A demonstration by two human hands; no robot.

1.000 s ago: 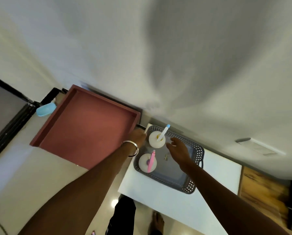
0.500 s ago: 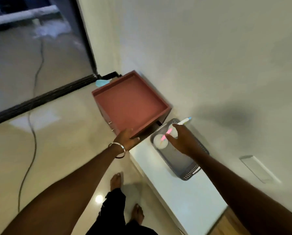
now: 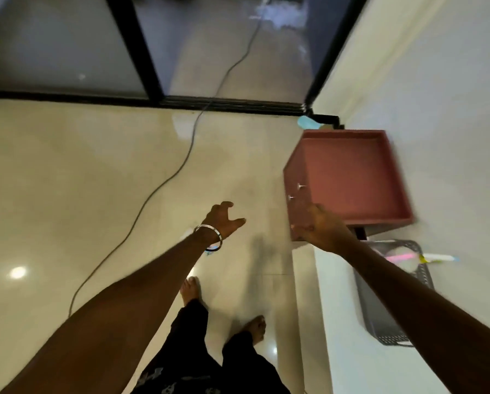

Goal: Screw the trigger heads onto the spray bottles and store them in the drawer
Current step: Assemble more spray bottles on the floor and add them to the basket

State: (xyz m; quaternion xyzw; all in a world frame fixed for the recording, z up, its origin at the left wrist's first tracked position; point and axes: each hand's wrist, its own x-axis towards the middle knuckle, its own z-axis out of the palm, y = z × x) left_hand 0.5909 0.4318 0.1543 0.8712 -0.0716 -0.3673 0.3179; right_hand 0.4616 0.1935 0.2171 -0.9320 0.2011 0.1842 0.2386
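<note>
**Two bare hands, one open drawer, two bottles in the basket**

Counted: two hands, one red drawer [image 3: 351, 177] pulled open, one grey perforated basket [image 3: 380, 317], two white spray bottles, one cable [image 3: 164, 183] across the floor [image 3: 67, 180].

Left hand [image 3: 222, 220] out over bare floor, bangle [image 3: 209, 231] at the wrist, grip spread apart, holding nothing. Right hand [image 3: 320, 226] at the near front corner of the drawer, blurred; cannot tell whether its grip closes on the edge or only rests there.

Drawer interior bare as far as visible, rim on all four sides, two small metal knobs on the front face. Just behind its far corner, a pale blue object [image 3: 307, 122], too blurred to name.

Basket on the white tabletop [image 3: 343, 336], just beside the drawer, partly hidden by the right forearm. Inside, pink-tubed bottle [image 3: 403, 258] and blue-tubed bottle [image 3: 440, 257], both smeared by motion; the blue tube pokes out past the basket's wall.

Wide open floor to the left of the tabletop edge, crossed only by the cable; two bare feet below, near the tabletop's side. Dark door frame [image 3: 141, 52] along the far edge.
</note>
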